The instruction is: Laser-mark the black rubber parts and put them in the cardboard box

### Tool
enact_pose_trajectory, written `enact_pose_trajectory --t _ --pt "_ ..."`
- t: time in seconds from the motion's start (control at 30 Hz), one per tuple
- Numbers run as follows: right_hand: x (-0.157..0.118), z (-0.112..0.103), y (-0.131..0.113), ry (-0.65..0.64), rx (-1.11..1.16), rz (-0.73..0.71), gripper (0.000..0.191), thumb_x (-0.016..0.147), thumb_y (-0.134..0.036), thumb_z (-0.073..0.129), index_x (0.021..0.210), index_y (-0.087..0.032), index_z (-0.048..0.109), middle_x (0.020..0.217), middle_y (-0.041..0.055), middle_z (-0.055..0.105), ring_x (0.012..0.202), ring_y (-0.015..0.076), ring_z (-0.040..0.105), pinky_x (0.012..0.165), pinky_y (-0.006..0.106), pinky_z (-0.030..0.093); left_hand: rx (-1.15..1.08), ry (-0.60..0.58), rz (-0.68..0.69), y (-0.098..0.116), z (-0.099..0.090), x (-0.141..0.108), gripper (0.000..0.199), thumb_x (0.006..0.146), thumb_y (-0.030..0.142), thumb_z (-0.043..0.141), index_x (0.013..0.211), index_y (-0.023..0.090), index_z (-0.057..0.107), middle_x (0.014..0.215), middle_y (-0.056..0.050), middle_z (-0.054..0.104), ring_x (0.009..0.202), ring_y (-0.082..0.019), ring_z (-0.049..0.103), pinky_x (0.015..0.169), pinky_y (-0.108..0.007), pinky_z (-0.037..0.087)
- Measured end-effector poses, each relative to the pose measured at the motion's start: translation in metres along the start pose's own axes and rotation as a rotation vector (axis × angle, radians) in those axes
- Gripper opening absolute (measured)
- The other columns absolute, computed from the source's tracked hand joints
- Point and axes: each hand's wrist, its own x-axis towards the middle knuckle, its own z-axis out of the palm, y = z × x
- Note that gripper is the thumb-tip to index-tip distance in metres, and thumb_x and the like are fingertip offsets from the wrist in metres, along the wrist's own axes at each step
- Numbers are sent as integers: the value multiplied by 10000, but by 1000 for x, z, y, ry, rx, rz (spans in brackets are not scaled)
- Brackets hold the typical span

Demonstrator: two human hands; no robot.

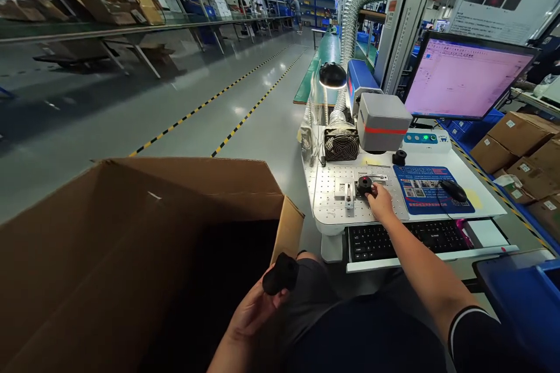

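While my left hand (258,306) grips one black part (280,274), my right (381,204) pinches another (364,185) at the perforated plate's near side.

Left hand (255,310): fingers round black part (280,274), carton (131,233) beside them. Right hand (382,204): fingertips gripping second black part (363,185), seemingly round, over perforated plate (326,199); metal bracket (349,198) left of fingers, blue mat (420,199) right, keyboard (370,243) nearer body.
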Motion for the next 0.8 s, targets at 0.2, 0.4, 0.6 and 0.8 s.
enact_pose_trajectory --t 0.2,0.4,0.6,0.8 --pt "-37 -32 9 131 88 -85 466 881 -387 577 1271 -133 592 1244 154 668 1094 261 633 1020 436 481 44 -10 47 -1 2 2 359 546 281 977 801 180 746 722 -34 674 631 -166 600 540 -252 505" --pt "-130 -69 38 129 70 -230 312 946 -328 523 1217 -214 628 1117 93 731 1057 248 674 1012 467 506 78 -42 0 0 6 5 288 590 287 940 656 156 692 620 -33 601 593 -147 527 565 -272 502" --pt "-188 -71 61 9 10 -226 333 958 -219 460 1260 -224 600 1131 78 731 1052 237 680 964 473 548 67 49 3 -5 -2 18 392 508 242 950 819 126 741 690 -48 640 596 -152 523 532 -279 501" --pt "-197 -63 68 -27 -7 -227 429 956 -166 462 1379 -217 516 1143 85 722 1075 243 658 949 476 565 21 174 11 -8 -4 22 550 428 224 950 936 131 763 808 -75 703 600 -150 542 526 -277 521"
